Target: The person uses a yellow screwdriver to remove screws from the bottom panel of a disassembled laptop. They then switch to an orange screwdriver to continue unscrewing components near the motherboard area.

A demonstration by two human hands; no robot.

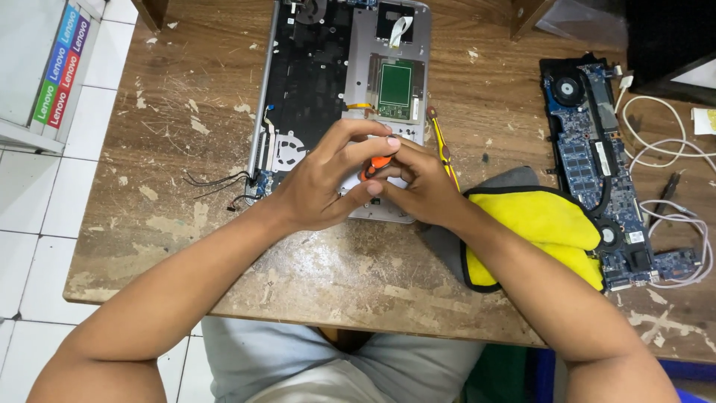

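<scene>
Hands meet over the near end of the open laptop shell [328,82], which lies toward the far edge of the counter [149,186]. The left hand [321,183] and right hand [418,186] both close their fingers [365,145] around a small orange tool [375,166]; it looks like a screwdriver handle, but its tip is hidden under the fingers. I judge the step in hand is work on a small fastener or part inside the shell. The next move asks for steady downward pressure and a straight tool, so it does not slip onto the green board [395,86]. A yellow cloth [544,224] lies under the right forearm, and a blue mainboard [597,164] rests near the right edge.
</scene>
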